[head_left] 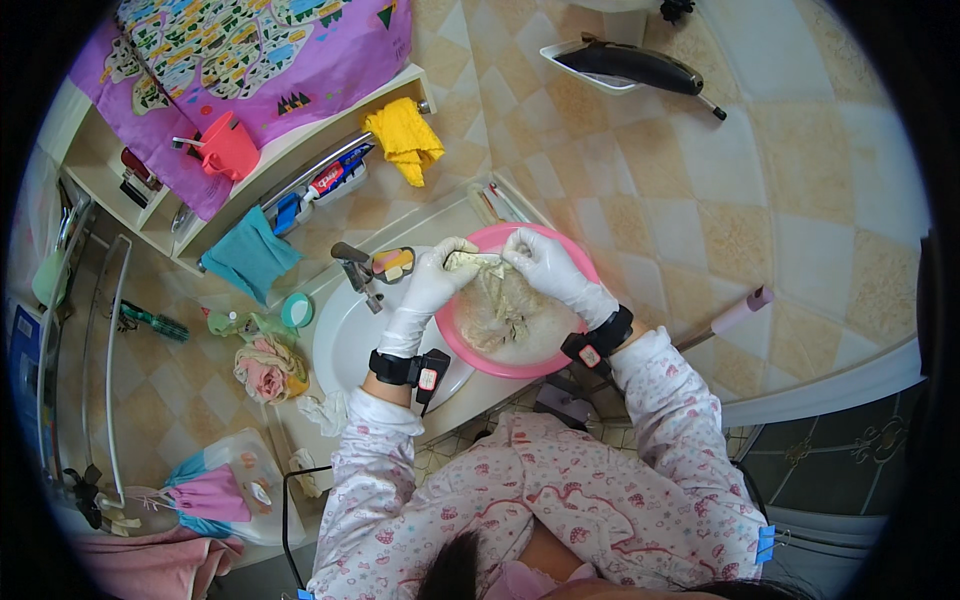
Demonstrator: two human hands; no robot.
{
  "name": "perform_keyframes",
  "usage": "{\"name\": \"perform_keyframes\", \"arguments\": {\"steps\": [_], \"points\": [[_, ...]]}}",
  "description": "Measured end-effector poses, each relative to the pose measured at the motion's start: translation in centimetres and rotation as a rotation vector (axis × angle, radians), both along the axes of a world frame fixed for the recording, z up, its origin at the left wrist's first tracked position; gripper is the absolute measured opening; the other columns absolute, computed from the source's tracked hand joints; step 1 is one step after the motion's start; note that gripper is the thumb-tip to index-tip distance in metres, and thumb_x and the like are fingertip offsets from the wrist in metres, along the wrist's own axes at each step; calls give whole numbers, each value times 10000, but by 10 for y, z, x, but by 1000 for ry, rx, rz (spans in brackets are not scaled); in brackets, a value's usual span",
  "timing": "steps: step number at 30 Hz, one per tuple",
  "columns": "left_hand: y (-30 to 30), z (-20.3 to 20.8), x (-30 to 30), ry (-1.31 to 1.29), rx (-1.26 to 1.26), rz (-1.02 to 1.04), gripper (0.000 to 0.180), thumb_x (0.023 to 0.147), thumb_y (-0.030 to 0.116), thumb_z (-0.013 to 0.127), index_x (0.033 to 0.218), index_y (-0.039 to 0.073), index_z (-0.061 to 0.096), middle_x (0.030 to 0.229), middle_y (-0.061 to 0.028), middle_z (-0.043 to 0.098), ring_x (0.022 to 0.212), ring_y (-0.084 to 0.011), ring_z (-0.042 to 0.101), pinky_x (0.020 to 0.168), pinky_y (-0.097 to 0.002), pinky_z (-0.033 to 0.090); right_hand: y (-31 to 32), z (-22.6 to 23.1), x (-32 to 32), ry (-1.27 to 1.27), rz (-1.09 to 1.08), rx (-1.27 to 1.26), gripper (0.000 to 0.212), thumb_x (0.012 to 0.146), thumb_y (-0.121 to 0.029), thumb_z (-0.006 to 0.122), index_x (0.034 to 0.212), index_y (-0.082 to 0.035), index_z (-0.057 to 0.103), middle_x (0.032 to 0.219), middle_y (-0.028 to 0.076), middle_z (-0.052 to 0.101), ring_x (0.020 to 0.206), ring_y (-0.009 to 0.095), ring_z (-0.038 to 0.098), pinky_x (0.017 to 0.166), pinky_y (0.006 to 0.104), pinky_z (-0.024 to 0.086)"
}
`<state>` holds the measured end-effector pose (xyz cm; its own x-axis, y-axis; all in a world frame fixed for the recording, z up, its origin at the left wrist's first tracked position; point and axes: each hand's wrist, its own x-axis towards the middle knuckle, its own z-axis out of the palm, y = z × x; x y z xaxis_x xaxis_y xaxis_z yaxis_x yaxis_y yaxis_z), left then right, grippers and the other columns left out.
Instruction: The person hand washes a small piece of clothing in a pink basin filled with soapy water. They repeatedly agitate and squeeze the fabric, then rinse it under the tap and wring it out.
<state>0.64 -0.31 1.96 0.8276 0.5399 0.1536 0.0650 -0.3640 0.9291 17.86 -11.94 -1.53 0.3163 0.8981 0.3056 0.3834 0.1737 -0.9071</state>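
Pale cloth (492,303) is pinched up now, at eleven o'clock by the left hand (437,282), at one by the right hand (548,268), folds gathered within the pink basin (512,369)!

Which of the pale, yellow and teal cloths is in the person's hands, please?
The pale cloth, in the pink basin: the left hand and right hand both hold it, while neither touches the yellow cloth or the teal cloth.
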Motion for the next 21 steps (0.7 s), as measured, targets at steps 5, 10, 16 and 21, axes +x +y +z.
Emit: {"name": "perform_keyframes", "arguments": {"steps": [5, 10, 16, 21], "points": [[-4, -6, 2, -49, -71, 53, 194, 823, 42, 553, 1012, 6, 578, 887, -22, 609, 808, -87, 555, 733, -223, 462, -3, -8, -5, 256, 65, -39, 55, 878, -96, 572, 905, -51, 555, 840, 6, 586, 798, 92, 555, 732, 268, 468], [-7, -8, 5, -68, -129, 34, 198, 819, 59, 567, 1009, 5, 582, 898, -38, 620, 826, -87, 560, 735, -221, 462, -9, -6, -14, 647, 141, -84, 49, 896, -103, 560, 914, -58, 558, 864, 14, 579, 831, 99, 549, 776, 251, 459], [-9, -12, 1, 34, -198, -2, 189, 815, 141, 636, 959, 29, 590, 815, -1, 591, 754, -64, 533, 684, -214, 454, -5, -8, -14, 893, 159, 4, 36, 892, -100, 559, 886, -66, 549, 880, 17, 574, 837, 93, 534, 765, 244, 454], [-6, -15, 0, 133, -45, 37, 128, 827, 142, 644, 893, 48, 588, 742, 62, 507, 637, -23, 449, 594, -192, 410, -6, -12, -11, 620, 257, 16, 49, 862, -73, 578, 867, -73, 530, 875, 1, 554, 825, 86, 516, 762, 243, 446]]}}
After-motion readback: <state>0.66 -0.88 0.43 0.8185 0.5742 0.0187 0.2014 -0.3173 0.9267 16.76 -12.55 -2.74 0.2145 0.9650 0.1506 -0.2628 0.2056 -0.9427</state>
